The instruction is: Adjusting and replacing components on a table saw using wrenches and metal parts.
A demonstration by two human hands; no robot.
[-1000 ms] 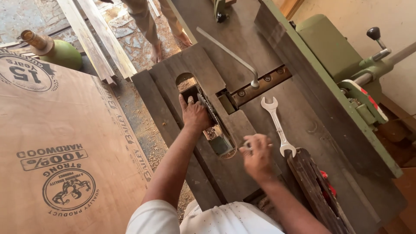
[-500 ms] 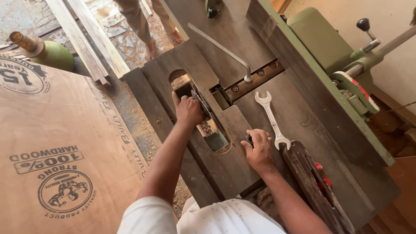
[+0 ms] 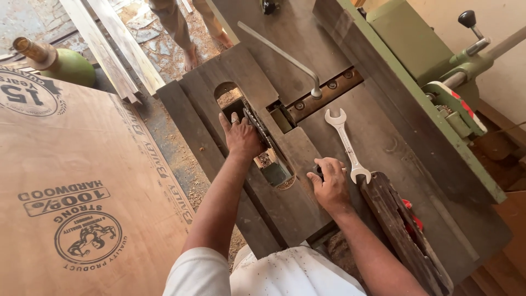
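- The saw blade (image 3: 256,127) sits in a slot (image 3: 274,172) in the bench (image 3: 383,126), at its left part.
- The left hand (image 3: 241,137) rests on the bench against the blade's left side.
- The right hand (image 3: 329,183) lies on the bench right of the slot, just beside the near end of the spanner (image 3: 347,145).
- A bent metal rod (image 3: 282,55) lies behind the spanner.
- A plywood sheet (image 3: 71,192) lies left of the bench.
- Wooden planks (image 3: 112,49) lie on the floor behind the sheet.
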